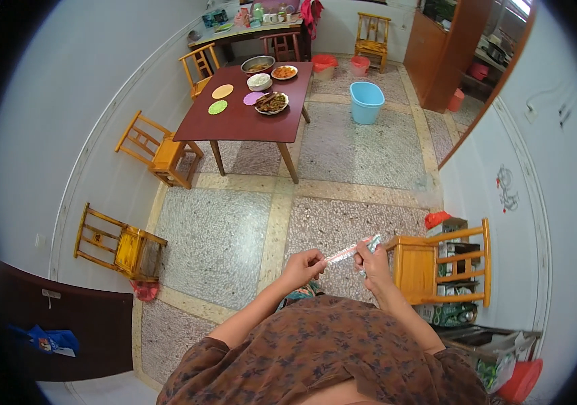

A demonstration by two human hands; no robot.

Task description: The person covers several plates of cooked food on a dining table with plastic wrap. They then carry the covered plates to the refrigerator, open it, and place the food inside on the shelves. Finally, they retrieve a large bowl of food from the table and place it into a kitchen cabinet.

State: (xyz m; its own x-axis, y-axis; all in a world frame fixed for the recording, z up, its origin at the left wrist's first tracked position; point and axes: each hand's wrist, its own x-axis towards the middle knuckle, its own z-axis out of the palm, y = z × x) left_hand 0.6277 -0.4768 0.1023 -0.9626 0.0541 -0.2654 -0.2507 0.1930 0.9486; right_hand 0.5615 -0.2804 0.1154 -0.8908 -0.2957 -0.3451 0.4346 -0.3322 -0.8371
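Between my two hands a narrow strip of silvery foil wrapper (pixel 345 253) with a reddish stripe is stretched, slanting up to the right. My left hand (pixel 302 267) pinches its lower left end between thumb and fingertips. The fingers of my right hand (pixel 375 266) are closed around the other end, where crumpled silver foil (pixel 375 242) sticks out above the thumb. More foil shows under that hand; whether it is one piece with the strip is hidden. Both hands are in front of my waist, above the speckled terrazzo floor (pixel 339 217), left of a wooden chair (pixel 415 271).
Ahead stands a dark red table (pixel 237 126) bearing dishes of food (pixel 272 104) and coloured mats (pixel 218 107). A blue bin (pixel 367 104) is right of it. Wooden chairs (pixel 131 248) line the left wall. Boxes (pixel 452 314) sit at the right wall, beside and below the near chair.
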